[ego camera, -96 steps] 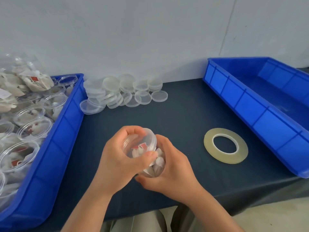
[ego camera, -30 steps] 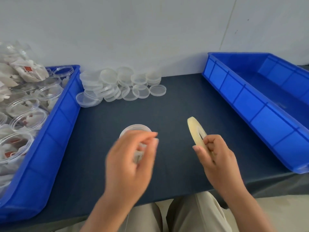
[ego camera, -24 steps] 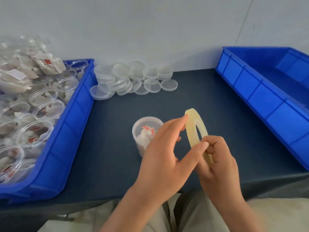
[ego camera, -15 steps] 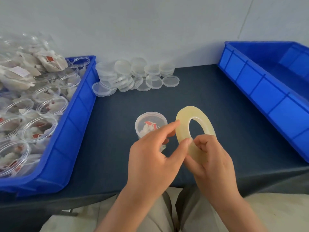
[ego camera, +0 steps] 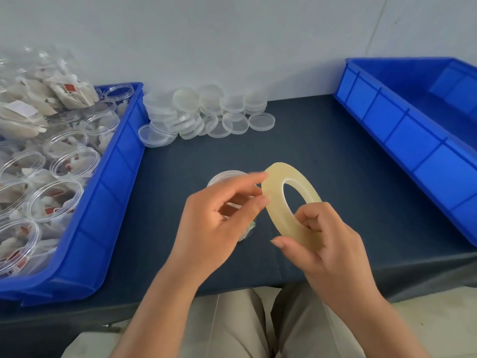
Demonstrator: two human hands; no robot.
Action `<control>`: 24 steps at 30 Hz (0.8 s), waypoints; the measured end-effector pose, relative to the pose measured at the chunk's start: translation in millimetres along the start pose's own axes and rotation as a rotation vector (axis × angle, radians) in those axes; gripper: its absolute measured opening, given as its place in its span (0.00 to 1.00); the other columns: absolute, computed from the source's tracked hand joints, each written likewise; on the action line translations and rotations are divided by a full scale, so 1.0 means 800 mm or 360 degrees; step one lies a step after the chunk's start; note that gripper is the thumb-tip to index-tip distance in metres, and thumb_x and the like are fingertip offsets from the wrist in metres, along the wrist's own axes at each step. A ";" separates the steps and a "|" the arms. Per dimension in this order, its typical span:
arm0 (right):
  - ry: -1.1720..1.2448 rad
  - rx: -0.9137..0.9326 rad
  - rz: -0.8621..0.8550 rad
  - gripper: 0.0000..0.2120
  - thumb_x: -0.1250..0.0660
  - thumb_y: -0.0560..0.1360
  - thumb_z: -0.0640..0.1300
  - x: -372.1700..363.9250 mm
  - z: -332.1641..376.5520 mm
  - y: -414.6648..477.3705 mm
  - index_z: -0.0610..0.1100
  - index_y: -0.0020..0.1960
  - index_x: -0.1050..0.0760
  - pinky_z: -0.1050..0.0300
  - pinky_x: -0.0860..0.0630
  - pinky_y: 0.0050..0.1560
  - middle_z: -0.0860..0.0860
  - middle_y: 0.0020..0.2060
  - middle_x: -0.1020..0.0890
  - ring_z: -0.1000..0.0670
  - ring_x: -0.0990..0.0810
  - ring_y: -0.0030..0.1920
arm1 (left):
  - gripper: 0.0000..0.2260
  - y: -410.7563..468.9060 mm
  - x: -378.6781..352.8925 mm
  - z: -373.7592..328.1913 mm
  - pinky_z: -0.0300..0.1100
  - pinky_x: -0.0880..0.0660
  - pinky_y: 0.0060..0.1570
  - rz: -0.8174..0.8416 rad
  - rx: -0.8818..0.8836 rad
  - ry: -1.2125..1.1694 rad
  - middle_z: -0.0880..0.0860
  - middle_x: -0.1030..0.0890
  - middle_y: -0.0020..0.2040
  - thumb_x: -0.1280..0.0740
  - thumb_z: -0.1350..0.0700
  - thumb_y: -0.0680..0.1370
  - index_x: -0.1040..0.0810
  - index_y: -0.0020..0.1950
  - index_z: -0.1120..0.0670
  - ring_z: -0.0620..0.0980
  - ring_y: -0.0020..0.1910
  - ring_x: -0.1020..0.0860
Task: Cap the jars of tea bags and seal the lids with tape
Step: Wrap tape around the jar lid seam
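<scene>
Both hands meet at the roll of clear tape point(ego camera: 280, 200), held on edge above the dark table point(ego camera: 335, 151): your right hand point(ego camera: 327, 244) grips it with fingers curled through the core, while your left hand point(ego camera: 219, 223) sets thumb and forefinger, spread apart, against its outer rim, likely hunting the loose end. Just behind the left hand stands the jar of tea bags point(ego camera: 227, 177), apparently capped and kept close for sealing.
</scene>
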State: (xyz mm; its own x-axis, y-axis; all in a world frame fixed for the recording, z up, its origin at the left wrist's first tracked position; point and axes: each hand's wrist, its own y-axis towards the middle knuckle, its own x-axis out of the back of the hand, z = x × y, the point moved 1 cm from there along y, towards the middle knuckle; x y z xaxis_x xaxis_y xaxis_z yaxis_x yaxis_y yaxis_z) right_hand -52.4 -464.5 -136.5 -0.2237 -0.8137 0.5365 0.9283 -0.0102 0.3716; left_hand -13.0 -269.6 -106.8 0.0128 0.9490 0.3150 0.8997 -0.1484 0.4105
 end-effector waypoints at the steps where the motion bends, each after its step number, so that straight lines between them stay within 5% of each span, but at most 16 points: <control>1: 0.0022 -0.0010 0.0007 0.17 0.32 0.70 0.71 0.001 0.000 0.001 0.65 0.48 0.34 0.66 0.29 0.38 0.65 0.49 0.22 0.57 0.23 0.47 | 0.09 0.001 0.001 0.001 0.31 0.21 0.47 -0.0022 -0.0094 0.0093 0.41 0.13 0.54 0.28 0.50 0.82 0.15 0.61 0.42 0.45 0.51 0.14; 6: 0.0156 -0.0058 0.0056 0.21 0.33 0.70 0.76 0.001 0.001 0.003 0.63 0.51 0.31 0.69 0.29 0.37 0.63 0.43 0.20 0.54 0.22 0.42 | 0.06 0.000 0.000 0.003 0.31 0.22 0.47 -0.0181 -0.0416 0.0402 0.37 0.15 0.51 0.29 0.53 0.82 0.15 0.58 0.46 0.39 0.49 0.16; 11: 0.0219 -0.0080 0.0062 0.23 0.36 0.72 0.79 0.001 0.001 0.005 0.61 0.51 0.30 0.70 0.31 0.35 0.60 0.41 0.20 0.55 0.24 0.38 | 0.04 0.002 -0.001 0.001 0.27 0.24 0.45 -0.0220 -0.0277 0.0279 0.33 0.14 0.47 0.28 0.50 0.80 0.14 0.53 0.43 0.38 0.46 0.15; 16: 0.0245 -0.0072 0.0082 0.26 0.37 0.71 0.80 0.001 -0.001 0.005 0.60 0.51 0.30 0.59 0.28 0.37 0.54 0.43 0.19 0.49 0.23 0.40 | 0.02 0.006 0.004 -0.002 0.27 0.24 0.44 -0.0183 -0.0223 0.0216 0.37 0.13 0.46 0.26 0.50 0.79 0.14 0.50 0.42 0.41 0.44 0.14; 24: 0.0174 -0.0078 0.0114 0.23 0.37 0.73 0.78 0.003 0.001 0.003 0.60 0.51 0.30 0.62 0.27 0.37 0.57 0.43 0.18 0.50 0.21 0.41 | 0.05 0.020 0.011 0.003 0.25 0.32 0.46 0.0128 -0.0371 0.0690 0.31 0.26 0.46 0.37 0.48 0.85 0.28 0.49 0.43 0.36 0.45 0.24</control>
State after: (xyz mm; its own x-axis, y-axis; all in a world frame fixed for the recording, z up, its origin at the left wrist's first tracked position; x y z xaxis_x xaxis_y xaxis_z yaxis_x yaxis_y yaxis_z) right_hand -50.9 -465.8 -133.4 -0.1253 -0.8719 0.4734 0.9548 0.0237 0.2964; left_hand 3.0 -263.1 -99.7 -0.1492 0.7361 0.6602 0.7813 -0.3215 0.5350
